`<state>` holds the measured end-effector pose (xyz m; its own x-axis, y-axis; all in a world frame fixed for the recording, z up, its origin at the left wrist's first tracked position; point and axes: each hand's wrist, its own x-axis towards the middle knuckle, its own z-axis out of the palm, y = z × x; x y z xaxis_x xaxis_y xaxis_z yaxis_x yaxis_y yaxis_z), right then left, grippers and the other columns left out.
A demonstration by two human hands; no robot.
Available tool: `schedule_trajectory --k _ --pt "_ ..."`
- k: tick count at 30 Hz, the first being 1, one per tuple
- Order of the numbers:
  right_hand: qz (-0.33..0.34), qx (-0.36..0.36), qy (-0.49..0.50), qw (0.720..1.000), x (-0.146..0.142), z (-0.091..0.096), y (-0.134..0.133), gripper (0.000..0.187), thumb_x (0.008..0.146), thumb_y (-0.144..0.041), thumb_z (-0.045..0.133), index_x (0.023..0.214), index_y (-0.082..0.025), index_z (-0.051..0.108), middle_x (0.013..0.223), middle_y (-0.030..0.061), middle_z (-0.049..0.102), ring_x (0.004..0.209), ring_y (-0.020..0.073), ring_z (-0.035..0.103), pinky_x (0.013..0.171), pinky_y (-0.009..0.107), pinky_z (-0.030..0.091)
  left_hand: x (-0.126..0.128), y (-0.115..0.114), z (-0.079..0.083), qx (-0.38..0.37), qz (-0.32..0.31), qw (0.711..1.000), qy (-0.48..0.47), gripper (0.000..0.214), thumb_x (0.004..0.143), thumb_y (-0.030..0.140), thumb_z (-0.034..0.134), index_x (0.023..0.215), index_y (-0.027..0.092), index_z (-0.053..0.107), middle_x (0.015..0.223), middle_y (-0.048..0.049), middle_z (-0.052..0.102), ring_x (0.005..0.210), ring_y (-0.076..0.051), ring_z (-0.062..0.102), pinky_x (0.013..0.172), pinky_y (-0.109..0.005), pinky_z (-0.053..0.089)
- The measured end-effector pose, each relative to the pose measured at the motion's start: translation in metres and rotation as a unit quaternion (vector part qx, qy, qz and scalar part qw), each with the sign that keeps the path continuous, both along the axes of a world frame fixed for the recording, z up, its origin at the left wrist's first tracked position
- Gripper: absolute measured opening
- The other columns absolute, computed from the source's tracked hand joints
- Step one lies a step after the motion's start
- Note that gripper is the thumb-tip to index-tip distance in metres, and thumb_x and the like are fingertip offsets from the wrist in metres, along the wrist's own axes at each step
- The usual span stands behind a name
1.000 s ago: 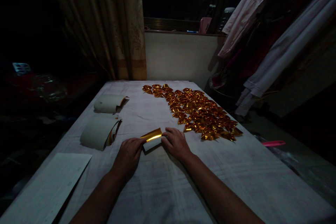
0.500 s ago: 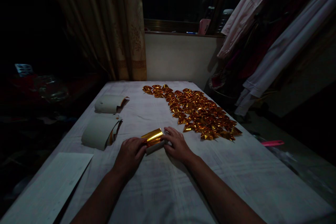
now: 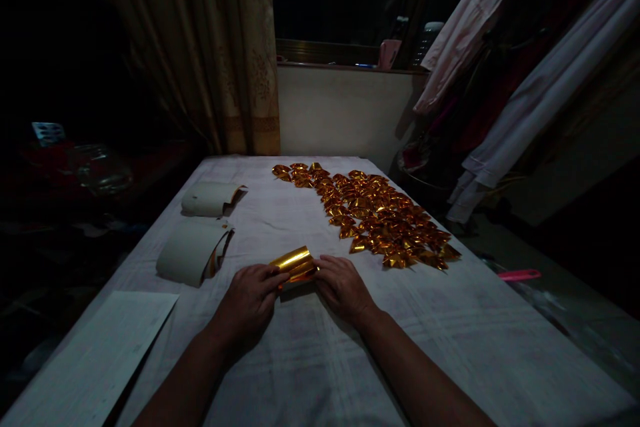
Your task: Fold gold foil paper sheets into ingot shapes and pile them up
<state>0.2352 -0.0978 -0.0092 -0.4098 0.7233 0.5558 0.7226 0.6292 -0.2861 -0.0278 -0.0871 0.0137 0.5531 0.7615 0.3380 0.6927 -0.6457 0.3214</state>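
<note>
Below frame centre, the left hand [image 3: 251, 295] and right hand [image 3: 344, 285] pinch opposite ends of a glossy, curled foil sheet [image 3: 294, 261]; crinkled foil pieces [image 3: 383, 217] glint centre-right, 2 matte, curved paper stacks [image 3: 187, 253] centre-left.

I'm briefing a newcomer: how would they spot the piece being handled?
On the white-covered table, look between the left hand and the right hand. That's the gold sheet: curled and held at both ends, unlike the pointed gold pieces lying loose beyond.
</note>
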Motion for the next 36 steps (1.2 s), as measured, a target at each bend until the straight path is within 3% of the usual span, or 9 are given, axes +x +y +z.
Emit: schedule_trajectory --k 6,11,15,18,21,23,26,32,36 --pt "0.012 0.031 0.047 0.998 0.001 -0.007 0.005 0.020 0.097 -0.019 0.053 0.109 -0.023 0.068 0.114 0.0090 0.075 0.108 0.0226 0.069 0.092 0.039 0.052 0.001 -0.004 0.002 -0.013 -0.017 1.000 0.012 0.045 0.084 0.029 0.068 0.129 0.028 0.065 0.134 -0.0091 0.065 0.122 -0.030 0.059 0.105 -0.054 0.042" --pt "-0.007 -0.017 0.076 0.997 0.000 -0.007 0.003 0.025 0.097 -0.021 0.053 0.116 -0.026 0.069 0.110 0.0066 0.077 0.099 0.0212 0.072 0.086 0.034 0.055 0.008 -0.005 -0.001 -0.015 -0.014 1.000 0.017 0.041 0.087 0.026 0.068 0.127 0.034 0.065 0.137 -0.0049 0.065 0.132 -0.033 0.052 0.112 -0.068 0.026" --pt "-0.031 -0.045 0.125 0.991 -0.004 -0.003 0.001 0.024 0.096 -0.021 0.051 0.109 -0.024 0.071 0.103 0.0060 0.078 0.093 0.0211 0.074 0.082 0.032 0.056 0.010 -0.002 -0.006 -0.012 -0.003 0.999 -0.037 0.030 0.093 0.024 0.057 0.119 0.031 0.069 0.119 -0.0036 0.075 0.123 -0.029 0.061 0.114 -0.065 0.028" --pt "-0.051 -0.080 0.181 0.979 -0.010 0.001 0.001 0.020 0.094 -0.025 0.053 0.101 -0.023 0.072 0.096 0.0057 0.078 0.088 0.0211 0.073 0.080 0.032 0.055 0.011 0.001 -0.008 -0.029 0.028 0.991 -0.129 0.023 0.093 0.030 0.053 0.103 0.027 0.074 0.101 -0.0042 0.079 0.101 -0.025 0.070 0.110 -0.059 0.037" --pt "-0.062 -0.154 0.261 0.951 -0.017 0.006 0.001 0.019 0.089 -0.033 0.060 0.100 -0.022 0.070 0.092 0.0045 0.075 0.080 0.0194 0.070 0.073 0.029 0.054 0.015 0.001 -0.004 -0.125 0.078 0.952 -0.269 0.027 0.088 0.041 0.056 0.091 0.022 0.076 0.089 -0.0050 0.078 0.083 -0.023 0.071 0.090 -0.042 0.054" --pt "-0.068 -0.199 0.308 0.928 -0.022 0.009 0.002 0.023 0.085 -0.037 0.063 0.100 -0.021 0.069 0.086 0.0024 0.072 0.074 0.0180 0.067 0.066 0.026 0.052 0.018 0.001 0.001 -0.207 0.114 0.901 -0.364 0.031 0.082 0.047 0.062 0.086 0.020 0.075 0.083 -0.0047 0.076 0.078 -0.022 0.070 0.073 -0.033 0.056" --pt "-0.089 -0.222 0.353 0.905 -0.028 0.014 0.006 0.021 0.081 -0.040 0.062 0.088 -0.021 0.068 0.071 -0.0010 0.064 0.068 0.0166 0.062 0.060 0.025 0.048 0.023 0.001 0.009 -0.266 0.142 0.849 -0.434 0.036 0.072 0.054 0.070 0.079 0.018 0.074 0.075 -0.0030 0.073 0.073 -0.021 0.067 0.067 -0.028 0.053" --pt "-0.098 -0.225 0.391 0.887 -0.037 0.024 0.013 0.024 0.083 -0.045 0.056 0.081 -0.022 0.060 0.063 -0.0039 0.054 0.059 0.0142 0.054 0.056 0.024 0.042 0.025 0.000 0.014 -0.322 0.153 0.813 -0.460 0.045 0.064 0.061 0.075 0.076 0.017 0.074 0.071 -0.0036 0.072 0.066 -0.019 0.064 0.060 -0.026 0.051" --pt "-0.088 -0.242 0.406 0.877 -0.046 0.026 0.016 0.028 0.080 -0.046 0.058 0.094 -0.022 0.060 0.065 -0.0059 0.051 0.055 0.0128 0.049 0.051 0.023 0.038 0.025 0.001 0.011 -0.336 0.176 0.795 -0.473 0.051 0.064 0.064 0.074 0.079 0.016 0.072 0.073 -0.0047 0.072 0.067 -0.020 0.065 0.059 -0.027 0.051"
